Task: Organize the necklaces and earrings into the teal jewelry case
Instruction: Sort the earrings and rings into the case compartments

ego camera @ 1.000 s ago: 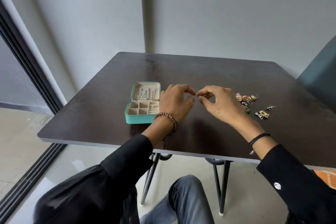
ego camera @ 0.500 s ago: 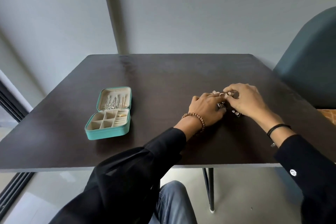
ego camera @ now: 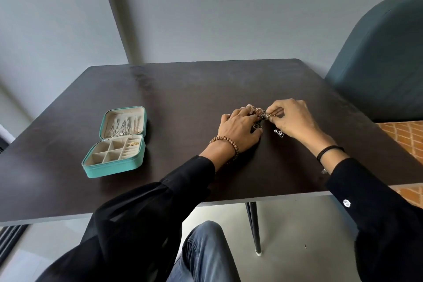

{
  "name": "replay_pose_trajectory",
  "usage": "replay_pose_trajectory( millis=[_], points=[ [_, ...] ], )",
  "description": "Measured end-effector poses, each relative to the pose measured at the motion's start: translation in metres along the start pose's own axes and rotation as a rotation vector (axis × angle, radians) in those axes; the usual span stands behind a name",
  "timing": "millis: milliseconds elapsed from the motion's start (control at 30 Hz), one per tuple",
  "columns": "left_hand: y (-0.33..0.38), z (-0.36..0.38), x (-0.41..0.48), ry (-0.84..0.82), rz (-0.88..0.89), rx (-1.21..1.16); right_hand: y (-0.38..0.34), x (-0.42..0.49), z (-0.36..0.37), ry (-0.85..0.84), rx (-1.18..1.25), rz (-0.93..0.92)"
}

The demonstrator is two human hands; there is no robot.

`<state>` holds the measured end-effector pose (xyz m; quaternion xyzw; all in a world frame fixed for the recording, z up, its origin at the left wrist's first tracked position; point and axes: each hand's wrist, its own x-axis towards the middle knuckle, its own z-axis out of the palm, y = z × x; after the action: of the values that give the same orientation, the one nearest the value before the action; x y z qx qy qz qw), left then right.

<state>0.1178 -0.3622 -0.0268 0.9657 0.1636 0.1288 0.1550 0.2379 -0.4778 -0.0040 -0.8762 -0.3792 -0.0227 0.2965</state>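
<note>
- On the dark bench (ego camera: 183,89), toward its left, the teal jewelry case (ego camera: 112,168) lies open, necklaces (ego camera: 123,126) in its lid.
- Left hand (ego camera: 239,131) rests palm-down on the earrings (ego camera: 259,112); its grip cannot be told.
- Right hand (ego camera: 295,121) pinches one piece.

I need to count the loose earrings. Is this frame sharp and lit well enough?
Head view: soft even daylight, no hard shadows; faint sheen on the dark table; wide-angle bending at the edges; the earring pile is tiny, soft, partly under the left hand, pinched by the right hand: not countable.
</note>
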Motion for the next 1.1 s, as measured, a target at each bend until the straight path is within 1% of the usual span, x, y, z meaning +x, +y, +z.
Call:
replay_pose_trajectory(
  millis=[167,367,467,700,900,1100],
  points=[
    [0.003,-0.007,-0.008,0.030,-0.009,-0.027,-0.005,-0.008,-0.008,0.015,0.041,0.019],
    [0.009,-0.019,-0.019,0.155,-0.018,-0.189,-0.015,-0.020,-0.013,0.052,0.100,-0.013],
    [0.010,-0.023,-0.025,0.149,-0.045,-0.237,-0.018,-0.024,-0.011,0.014,0.087,-0.014],
    [0.001,-0.022,-0.038,0.123,-0.069,-0.221,-0.020,-0.034,-0.007,-0.044,0.093,0.037],
    [-0.001,-0.021,-0.041,0.121,-0.065,-0.228,-0.018,-0.037,-0.006,-0.083,0.083,0.032],
    [0.000,-0.018,-0.042,0.122,-0.065,-0.235,-0.015,-0.037,-0.006,-0.078,0.086,-0.018]
  ],
)
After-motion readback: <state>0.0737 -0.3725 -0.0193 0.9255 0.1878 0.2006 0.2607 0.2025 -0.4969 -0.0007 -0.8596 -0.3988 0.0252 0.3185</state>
